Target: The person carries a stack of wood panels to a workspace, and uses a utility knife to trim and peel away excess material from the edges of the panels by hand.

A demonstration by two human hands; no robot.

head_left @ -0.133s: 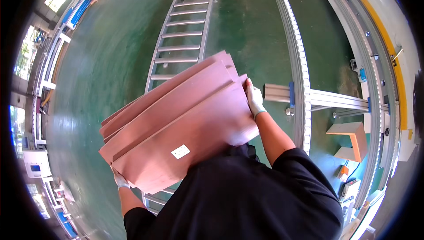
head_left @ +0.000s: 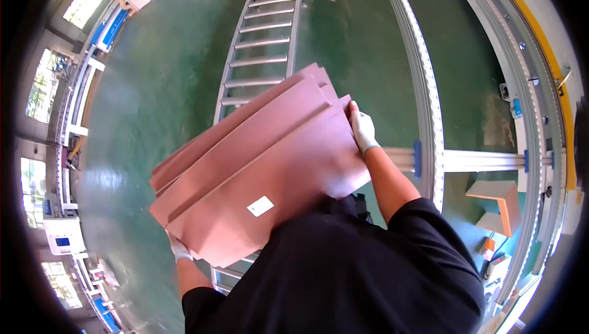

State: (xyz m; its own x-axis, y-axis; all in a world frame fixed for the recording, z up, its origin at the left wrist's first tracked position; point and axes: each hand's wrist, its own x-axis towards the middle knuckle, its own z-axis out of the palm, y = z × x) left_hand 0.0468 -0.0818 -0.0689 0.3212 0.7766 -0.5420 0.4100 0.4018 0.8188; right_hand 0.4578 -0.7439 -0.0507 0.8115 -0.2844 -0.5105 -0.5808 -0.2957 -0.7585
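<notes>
A stack of several reddish-brown flat boards is in front of me, tilted so its right end sits higher in view. The boards are fanned out, their long edges stepped one behind another. A small white label is stuck on the nearest board. My right hand, in a pale glove, is closed on the right short edge. At the lower left corner my gloved left hand grips the stack, its fingers mostly hidden beneath. The near edge lies close against my dark shirt.
A metal roller conveyor runs along the green floor beneath and beyond the boards. To the right is a rail frame with a crossbar. An orange-edged panel piece stands beyond it. Machines line the far left.
The view has turned slightly, so the conveyor and rails appear farther right. The boards and both hands have shifted a little right in the picture; the grip is unchanged.
</notes>
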